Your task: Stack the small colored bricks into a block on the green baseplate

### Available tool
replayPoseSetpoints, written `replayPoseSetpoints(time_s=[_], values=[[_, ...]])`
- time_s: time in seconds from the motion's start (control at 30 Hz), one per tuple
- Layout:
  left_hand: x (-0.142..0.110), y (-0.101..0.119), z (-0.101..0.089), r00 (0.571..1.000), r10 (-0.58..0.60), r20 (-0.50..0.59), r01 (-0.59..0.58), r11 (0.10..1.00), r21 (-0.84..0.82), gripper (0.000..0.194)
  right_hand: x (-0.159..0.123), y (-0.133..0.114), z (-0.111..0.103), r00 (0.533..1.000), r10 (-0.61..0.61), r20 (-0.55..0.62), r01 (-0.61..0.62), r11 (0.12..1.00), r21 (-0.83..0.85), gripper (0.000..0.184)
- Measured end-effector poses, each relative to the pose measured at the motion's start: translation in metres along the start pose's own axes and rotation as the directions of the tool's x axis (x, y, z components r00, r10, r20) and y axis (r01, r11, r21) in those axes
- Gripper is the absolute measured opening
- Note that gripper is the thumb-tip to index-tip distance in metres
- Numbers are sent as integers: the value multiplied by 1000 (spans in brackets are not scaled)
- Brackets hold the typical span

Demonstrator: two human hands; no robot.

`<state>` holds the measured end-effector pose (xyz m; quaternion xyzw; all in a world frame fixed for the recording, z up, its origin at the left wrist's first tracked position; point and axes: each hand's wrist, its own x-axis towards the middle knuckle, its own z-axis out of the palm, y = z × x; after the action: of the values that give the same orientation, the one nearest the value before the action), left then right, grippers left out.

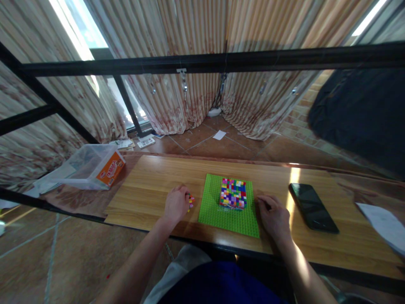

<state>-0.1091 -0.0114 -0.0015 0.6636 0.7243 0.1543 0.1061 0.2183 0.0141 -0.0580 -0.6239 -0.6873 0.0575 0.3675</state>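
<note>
A green studded baseplate (210,211) lies on the wooden table. Standing on it is a square block of small multicoloured building bricks (233,194). Left of the plate, my left hand (177,203) rests on the table with its fingers curled together. Several loose small bricks (191,202), in pink, yellow, orange and red, lie against its fingertips; whether one is pinched is hidden. My right hand (276,217) rests just beyond the plate's right edge, its fingers curled in loosely and nothing visible in them.
A black phone (313,207) and white paper (382,223) lie to the right on the table (152,177). A clear plastic bin (85,169) with an orange label stands beyond the table's left end. A black metal bar (202,63) crosses ahead, before striped curtains (190,29).
</note>
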Motion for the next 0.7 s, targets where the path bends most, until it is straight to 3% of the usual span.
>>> replayPoseSetpoints(time_s=[0.53, 0.7], values=[[2, 5, -1, 997, 48, 55, -54, 991, 123, 20, 1, 2, 1, 1000, -17, -19, 17, 1000, 8, 33], [4, 3, 4, 999, 43, -14, -43, 999, 0, 25, 1, 0, 1, 1000, -8, -12, 8, 1000, 18, 31]])
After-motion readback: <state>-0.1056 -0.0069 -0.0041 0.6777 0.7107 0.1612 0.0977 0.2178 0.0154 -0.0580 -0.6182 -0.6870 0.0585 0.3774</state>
